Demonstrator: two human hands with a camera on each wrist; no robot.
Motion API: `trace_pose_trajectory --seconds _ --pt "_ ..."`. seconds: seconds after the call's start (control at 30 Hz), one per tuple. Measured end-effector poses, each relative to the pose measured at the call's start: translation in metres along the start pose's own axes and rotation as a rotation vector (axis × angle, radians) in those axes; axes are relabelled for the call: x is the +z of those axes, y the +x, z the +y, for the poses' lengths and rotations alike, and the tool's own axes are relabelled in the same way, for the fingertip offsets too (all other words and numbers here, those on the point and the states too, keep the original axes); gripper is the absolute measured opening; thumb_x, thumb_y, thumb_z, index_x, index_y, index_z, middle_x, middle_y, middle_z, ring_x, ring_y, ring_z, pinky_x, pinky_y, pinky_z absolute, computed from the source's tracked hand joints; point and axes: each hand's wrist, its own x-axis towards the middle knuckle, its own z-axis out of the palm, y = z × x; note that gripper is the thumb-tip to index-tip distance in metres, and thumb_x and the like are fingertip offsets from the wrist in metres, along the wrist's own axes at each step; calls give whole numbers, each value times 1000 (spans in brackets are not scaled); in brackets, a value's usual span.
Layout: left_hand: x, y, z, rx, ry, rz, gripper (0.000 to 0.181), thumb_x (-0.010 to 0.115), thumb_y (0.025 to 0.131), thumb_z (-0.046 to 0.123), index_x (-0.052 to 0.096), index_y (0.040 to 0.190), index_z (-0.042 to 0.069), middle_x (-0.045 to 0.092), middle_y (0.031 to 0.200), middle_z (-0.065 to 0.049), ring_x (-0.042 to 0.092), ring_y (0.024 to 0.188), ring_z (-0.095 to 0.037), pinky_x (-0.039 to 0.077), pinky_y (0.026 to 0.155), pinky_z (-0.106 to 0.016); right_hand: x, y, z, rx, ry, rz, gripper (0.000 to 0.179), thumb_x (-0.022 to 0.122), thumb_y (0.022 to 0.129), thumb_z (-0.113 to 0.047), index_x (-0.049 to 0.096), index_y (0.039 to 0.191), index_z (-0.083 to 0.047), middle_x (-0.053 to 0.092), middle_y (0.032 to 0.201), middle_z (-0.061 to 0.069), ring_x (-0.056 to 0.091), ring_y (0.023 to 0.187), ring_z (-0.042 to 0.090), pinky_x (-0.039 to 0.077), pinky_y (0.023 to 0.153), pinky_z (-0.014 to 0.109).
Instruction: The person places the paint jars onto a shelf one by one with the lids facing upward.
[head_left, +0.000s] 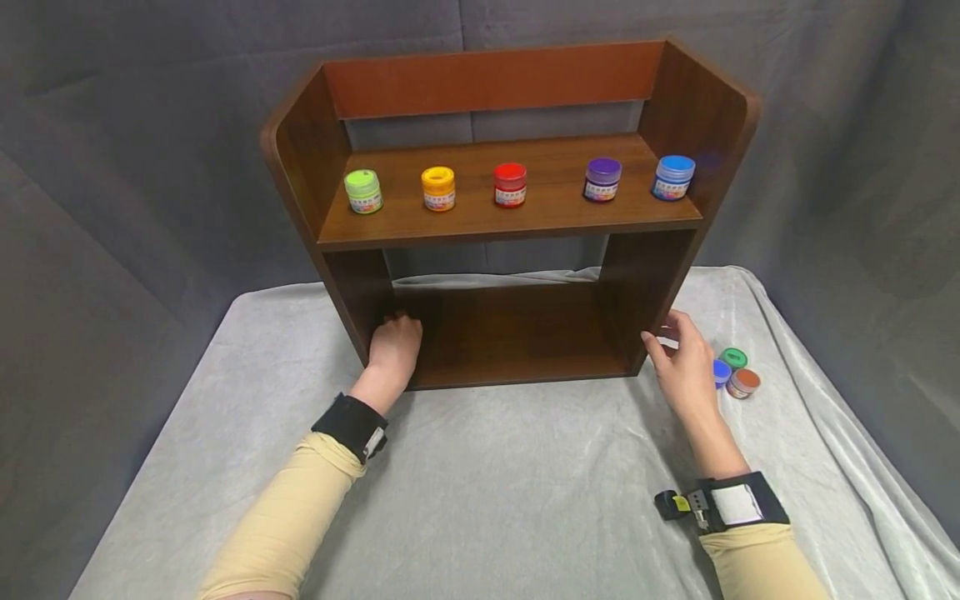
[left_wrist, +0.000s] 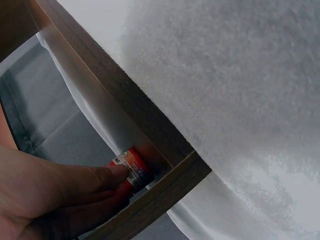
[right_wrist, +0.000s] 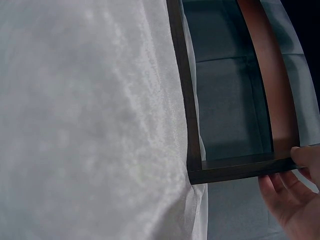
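In the left wrist view my left hand (left_wrist: 60, 192) pinches a small red paint jar (left_wrist: 132, 170) between thumb and fingers, low in the shelf's left corner. From the head view that jar is hidden behind the left hand (head_left: 397, 342), which reaches inside the lower compartment by the left side panel. My right hand (head_left: 684, 367) grips the right side panel of the dark brown wooden shelf (head_left: 517, 333). In the right wrist view the thumb (right_wrist: 300, 156) lies on the panel's front edge, with the fingers on its outer side.
On the upper board stand light green (head_left: 363, 192), yellow (head_left: 438, 189), red (head_left: 510, 185), purple (head_left: 602, 180) and blue (head_left: 673, 177) paint jars. Right of the shelf, blue (head_left: 722, 372), green (head_left: 733, 359) and brown (head_left: 743, 383) jars cluster on the grey cloth (head_left: 525, 483).
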Motion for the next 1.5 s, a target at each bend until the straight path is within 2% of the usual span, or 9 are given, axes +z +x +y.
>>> trace_pose_trajectory --seconds 0.1,0.27,0.47,0.6,0.73,0.93,1.07,1.27,1.5 --pt "0 0 0 0 5 -1 15 60 93 -4 73 100 0 67 98 -20 70 83 -29 61 62 -35 0 0 1 3 13 -2 35 66 95 -9 57 127 1 67 121 22 68 110 37 58 84 21" --pt "0 -1 -1 5 9 -16 16 61 93 -4 73 102 0 67 101 -20 70 85 -29 61 63 -34 0 -1 0 3 18 1 35 66 94 -10 57 126 0 67 121 21 69 109 36 42 76 -4" --pt "-1 -1 -2 5 14 -64 17 61 93 -4 72 106 0 67 106 -21 69 89 -29 61 65 -34 0 -1 -1 14 20 1 34 67 94 -11 57 125 1 67 120 21 69 109 37 44 76 -3" --pt "-4 -1 -3 -3 -13 -46 18 62 93 -4 70 109 -2 66 107 -21 68 90 -30 61 65 -34 0 -1 -3 20 14 -6 35 66 95 -11 57 126 1 67 121 22 68 110 38 57 84 21" --pt "-10 -2 -4 -4 -73 37 22 62 91 -6 66 113 -4 64 109 -22 68 90 -31 61 64 -35 0 -1 -3 23 17 -10 36 66 95 -10 56 127 1 66 122 22 68 111 38 54 89 46" --pt "-29 -5 -9 22 -183 119 36 64 90 -9 61 126 -1 60 125 -22 67 101 -36 62 67 -39 0 -1 -2 27 14 -5 36 67 94 -11 56 127 1 67 122 21 69 110 37 56 86 31" --pt "-44 -11 -16 47 -341 249 30 62 94 -2 64 124 3 64 126 -18 68 105 -36 61 72 -43 -1 -1 -3 30 14 -4 36 67 94 -12 57 126 2 67 121 21 69 110 37 55 84 21" --pt "-61 -24 -27 118 -612 550 19 61 94 1 69 111 4 68 113 -14 67 105 -30 57 91 -43 -1 -1 -4 32 23 -5 36 67 94 -11 56 127 2 67 122 22 69 110 37 51 80 6" --pt "-71 -38 -37 107 -722 870 17 58 91 -7 70 101 1 69 104 -15 67 97 -30 57 88 -42 0 -1 -4 29 28 -6 37 66 95 -10 56 127 3 66 122 23 68 110 39 55 88 48"
